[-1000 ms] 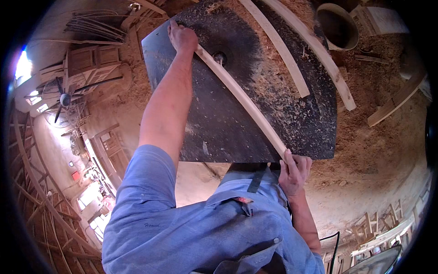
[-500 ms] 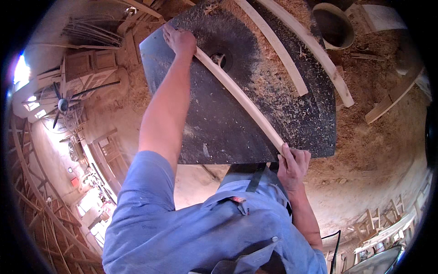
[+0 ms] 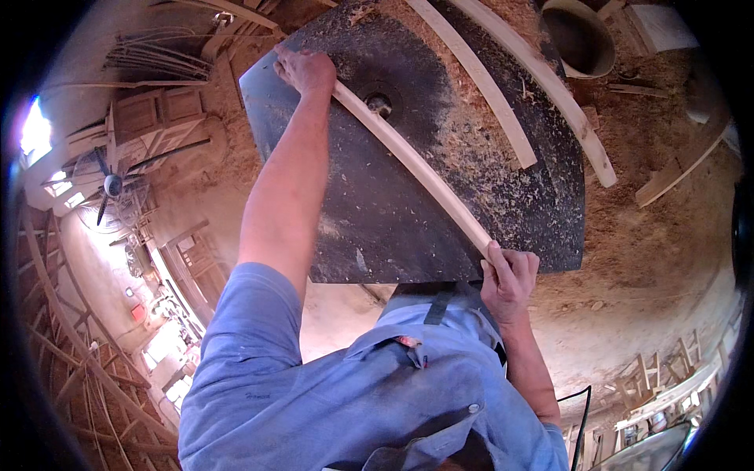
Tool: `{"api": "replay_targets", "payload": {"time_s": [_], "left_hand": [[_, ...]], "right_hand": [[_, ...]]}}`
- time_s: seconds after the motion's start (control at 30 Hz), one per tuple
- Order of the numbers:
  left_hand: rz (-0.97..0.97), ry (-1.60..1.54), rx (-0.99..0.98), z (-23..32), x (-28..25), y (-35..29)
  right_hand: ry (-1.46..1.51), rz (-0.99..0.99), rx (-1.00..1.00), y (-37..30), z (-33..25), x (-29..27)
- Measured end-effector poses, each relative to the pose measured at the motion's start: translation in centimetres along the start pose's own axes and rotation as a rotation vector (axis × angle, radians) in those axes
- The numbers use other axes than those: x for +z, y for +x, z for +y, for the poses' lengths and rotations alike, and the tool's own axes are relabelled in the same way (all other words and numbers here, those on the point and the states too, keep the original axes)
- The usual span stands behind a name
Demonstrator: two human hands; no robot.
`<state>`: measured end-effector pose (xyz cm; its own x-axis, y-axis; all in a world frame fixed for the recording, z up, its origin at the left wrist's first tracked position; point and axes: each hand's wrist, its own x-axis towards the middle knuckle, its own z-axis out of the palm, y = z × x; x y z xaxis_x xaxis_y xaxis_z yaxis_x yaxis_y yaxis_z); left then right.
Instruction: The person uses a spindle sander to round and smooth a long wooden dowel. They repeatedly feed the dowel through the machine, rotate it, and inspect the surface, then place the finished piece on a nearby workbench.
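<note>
A long, slightly curved wooden strip (image 3: 416, 165) lies slantwise across the dark machine table (image 3: 353, 212). My left hand (image 3: 305, 69) is closed over its far end, near the table's far left edge; the palm side is hidden. At the near edge of the table, my right hand (image 3: 509, 281) pinches the other end between thumb and fingers. Along its far part the strip passes right beside a round cutter spindle (image 3: 379, 104) set in an opening in the tabletop; whether they touch I cannot tell.
Two more curved wooden strips (image 3: 479, 74) lie to the right on the sawdust-covered tabletop. Beyond it stands a round bucket (image 3: 577, 39). A pedestal fan (image 3: 113, 185) is at the left, and a curved board (image 3: 683, 169) lies on the floor at the right.
Both hands keep their hold on the strip, which has barely moved against the spindle. The whole view has shifted slightly.
</note>
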<state>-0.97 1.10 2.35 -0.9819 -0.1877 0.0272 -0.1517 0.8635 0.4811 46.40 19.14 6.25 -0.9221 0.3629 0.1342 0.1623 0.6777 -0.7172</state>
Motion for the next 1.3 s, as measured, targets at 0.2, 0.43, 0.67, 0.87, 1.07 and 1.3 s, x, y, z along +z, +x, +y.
{"api": "replay_targets", "payload": {"time_s": [0.2, 0.43, 0.67, 0.87, 1.07, 1.3], "left_hand": [[-0.019, -0.047, -0.029, 0.1, -0.3, 0.8], [0.074, 0.053, 0.061, -1.6, 0.4, 3.0], [0.075, -0.063, 0.038, -4.4, 1.9, 6.9], [0.022, 0.082, 0.058, -5.5, 4.0, 10.4], [0.065, 0.453, 0.258, -9.7, 6.2, 10.8], [-0.036, 0.0, 0.017, 0.9, -1.0, -1.8]], "right_hand": [[0.011, -0.011, 0.009, 1.0, -0.3, 0.4], [0.013, -0.02, 0.011, 2.3, -0.9, 0.9], [0.022, -0.018, 0.001, 3.7, -1.4, 1.9], [0.034, 0.044, -0.011, 5.6, -1.8, 3.4], [0.03, 0.046, -0.027, 5.4, -1.9, 3.2], [0.024, 0.025, 0.015, 2.2, -1.0, 0.7]]}}
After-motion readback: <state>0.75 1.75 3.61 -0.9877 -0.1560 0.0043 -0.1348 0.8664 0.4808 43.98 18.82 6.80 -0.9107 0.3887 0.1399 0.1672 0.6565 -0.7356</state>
